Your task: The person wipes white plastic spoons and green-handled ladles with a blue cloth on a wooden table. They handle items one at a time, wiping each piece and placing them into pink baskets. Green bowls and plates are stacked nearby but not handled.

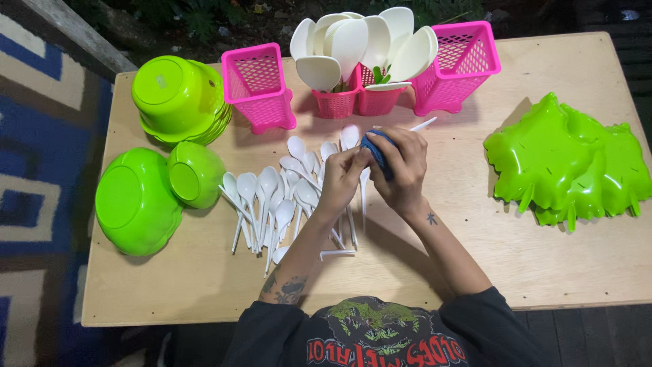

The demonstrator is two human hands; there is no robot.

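We work at a pale wooden table (543, 272) that fills most of the view, with a blue and cream patterned mat (34, 136) lying past its left edge. On the far right of the table rests a stack of bright green leaf-shaped plates (564, 160), well apart from our hands. On the left sit the green bowls, turned upside down: one wide bowl (132, 200) at the near left, a smaller bowl (193, 173) touching it, and a stack of bowls (178, 98) behind them. Along the far edge stand pink mesh baskets, one on the left (257, 87), one on the right (456, 64), and between them a lower pair (356, 100) stuffed with big white rice paddles (360, 41). A loose heap of small white plastic spoons (275, 197) lies on the table in front of the baskets, just beside and partly under our left hand. Our right hand (402, 170) curls its fingers around a dark blue cloth (377, 149), which is held above the table near its middle, and a white spoon handle (422, 125) pokes out past it. Our left hand (343, 180) presses its fingertips together against the same cloth, pinching it from the other side
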